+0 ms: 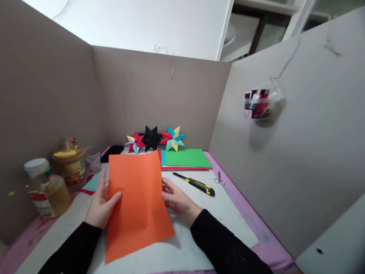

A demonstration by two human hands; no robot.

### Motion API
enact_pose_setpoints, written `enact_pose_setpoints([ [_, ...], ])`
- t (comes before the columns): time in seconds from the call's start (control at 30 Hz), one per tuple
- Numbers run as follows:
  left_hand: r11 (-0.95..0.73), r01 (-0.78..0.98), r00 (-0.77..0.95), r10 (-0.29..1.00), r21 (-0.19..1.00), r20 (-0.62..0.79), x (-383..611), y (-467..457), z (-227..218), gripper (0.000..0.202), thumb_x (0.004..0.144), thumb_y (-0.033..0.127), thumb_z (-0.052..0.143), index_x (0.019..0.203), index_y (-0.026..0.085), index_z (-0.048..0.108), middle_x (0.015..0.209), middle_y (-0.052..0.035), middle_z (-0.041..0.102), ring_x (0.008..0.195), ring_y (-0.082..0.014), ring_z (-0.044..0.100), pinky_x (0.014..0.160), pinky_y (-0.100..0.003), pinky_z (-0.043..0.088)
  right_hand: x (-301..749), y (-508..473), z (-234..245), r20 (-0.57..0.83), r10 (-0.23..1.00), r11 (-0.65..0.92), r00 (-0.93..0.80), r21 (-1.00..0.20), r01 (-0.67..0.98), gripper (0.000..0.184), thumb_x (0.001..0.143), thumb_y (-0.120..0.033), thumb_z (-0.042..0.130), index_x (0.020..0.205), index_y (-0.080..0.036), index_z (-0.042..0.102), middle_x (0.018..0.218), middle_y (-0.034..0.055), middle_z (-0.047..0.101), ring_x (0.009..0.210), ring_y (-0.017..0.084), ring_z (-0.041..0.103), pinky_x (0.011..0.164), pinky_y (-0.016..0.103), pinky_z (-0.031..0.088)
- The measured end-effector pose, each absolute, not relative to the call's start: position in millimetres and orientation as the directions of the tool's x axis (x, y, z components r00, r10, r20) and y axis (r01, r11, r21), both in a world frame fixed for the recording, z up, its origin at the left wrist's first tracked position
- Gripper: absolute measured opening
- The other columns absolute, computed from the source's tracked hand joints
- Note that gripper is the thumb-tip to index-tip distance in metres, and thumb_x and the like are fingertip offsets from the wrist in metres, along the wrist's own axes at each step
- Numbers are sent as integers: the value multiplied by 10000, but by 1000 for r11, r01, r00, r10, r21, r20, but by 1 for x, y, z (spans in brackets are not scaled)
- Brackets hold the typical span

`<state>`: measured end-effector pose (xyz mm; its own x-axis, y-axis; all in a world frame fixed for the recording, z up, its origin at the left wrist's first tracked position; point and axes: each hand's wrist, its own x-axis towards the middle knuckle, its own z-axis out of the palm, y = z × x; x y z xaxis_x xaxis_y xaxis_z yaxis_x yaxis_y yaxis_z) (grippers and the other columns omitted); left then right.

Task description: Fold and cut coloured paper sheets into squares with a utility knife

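A sheet of orange paper (136,210) is held up above the white-covered table, tilted and slightly bowed. My left hand (101,204) grips its left edge, thumb on the front face and fingers behind. On the opposite edge my right hand (176,199) has hold of the sheet, its fingertips partly hidden behind it. To the right of the paper lies a yellow and black utility knife (199,185). A stack of coloured paper (187,159), green on top, rests behind it. Some light blue paper (96,182) shows beside my left hand.
Folded paper stars (173,138) stand against the back panel. Small scissors (219,179) lie near the right edge. At left are a bottle of yellowish liquid (52,193), a lidded jar (71,169) and a clear cup (92,161). A plastic holder (258,107) hangs on the right panel.
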<state>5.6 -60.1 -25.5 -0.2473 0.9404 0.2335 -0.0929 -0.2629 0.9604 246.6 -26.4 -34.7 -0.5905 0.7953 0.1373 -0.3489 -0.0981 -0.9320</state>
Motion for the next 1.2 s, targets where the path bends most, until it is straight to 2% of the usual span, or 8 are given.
enact_pose_setpoints([
  [0.1, -209, 226, -147, 958, 951, 246, 18, -76, -5, 510, 712, 399, 639, 1167, 173, 593, 1247, -91, 567, 1201, -264, 462, 1013, -345, 360, 233, -37, -26, 225, 800, 4, -556, -929, -370, 713, 689, -419, 703, 1313, -299, 381, 1375, 85, 382, 1166, 243, 467, 839, 350, 468],
  [0.2, -235, 404, -131, 942, 884, 310, 35, -95, 25, 540, 738, 432, 597, 1220, 190, 555, 1239, -74, 574, 1147, -258, 516, 986, -363, 392, 222, -51, -13, 348, 772, 178, -532, -922, -345, 743, 697, -362, 710, 1339, -327, 337, 1432, 69, 292, 1208, 244, 422, 918, 394, 428],
  [0.3, -290, 522, -133, 901, 802, 412, 50, -105, 49, 602, 699, 401, 639, 1249, 184, 525, 1224, -69, 586, 1120, -242, 539, 959, -322, 422, 215, -64, -3, 430, 760, 371, -487, -903, -217, 766, 719, -280, 687, 1361, -368, 279, 1467, 40, 208, 1279, 240, 325, 964, 417, 390],
  [0.43, -316, 599, -111, 878, 736, 467, 56, -103, 52, 635, 688, 347, 654, 1276, 170, 493, 1186, -69, 610, 1083, -225, 565, 923, -295, 451, 211, -70, -3, 511, 739, 543, -439, -838, -63, 784, 709, -222, 673, 1364, -378, 273, 1483, 29, 146, 1336, 241, 205, 988, 422, 363],
  [0.63, -326, 608, -105, 871, 724, 480, 49, -97, 35, 661, 702, 368, 646, 1308, 191, 452, 1223, -55, 588, 1103, -217, 551, 938, -284, 437, 210, -67, -12, 529, 717, 580, -453, -814, -31, 816, 686, -228, 694, 1364, -383, 267, 1481, 33, 154, 1328, 239, 230, 977, 411, 375],
  [0.93, -321, 601, -163, 848, 732, 505, 43, -97, 34, 613, 729, 395, 610, 1292, 197, 468, 1226, -58, 583, 1109, -221, 545, 923, -299, 439, 214, -69, -10, 546, 691, 556, -473, -820, -134, 762, 728, -196, 622, 1375, -345, 249, 1479, 45, 170, 1321, 236, 250, 1012, 427, 335],
  [1.07, -297, 656, -198, 820, 694, 537, 39, -96, 32, 397, 741, 421, 571, 1045, 172, 627, 1026, -67, 667, 949, -235, 608, 844, -321, 464, 210, -72, -14, 567, 687, 508, -455, -822, -257, 710, 753, -129, 517, 1380, -279, 219, 1392, 68, 357, 1248, 206, 382, 1023, 401, 337],
  [1.2, -206, 654, -257, 844, 728, 470, 23, -91, 28, 270, 700, 453, 599, 704, 184, 619, 740, -24, 656, 748, -210, 606, 713, -286, 469, 209, -59, -21, 503, 823, 497, -262, -862, -95, 512, 767, -161, 492, 1269, -219, 409, 1256, 74, 515, 1138, 213, 486, 1002, 392, 364],
])
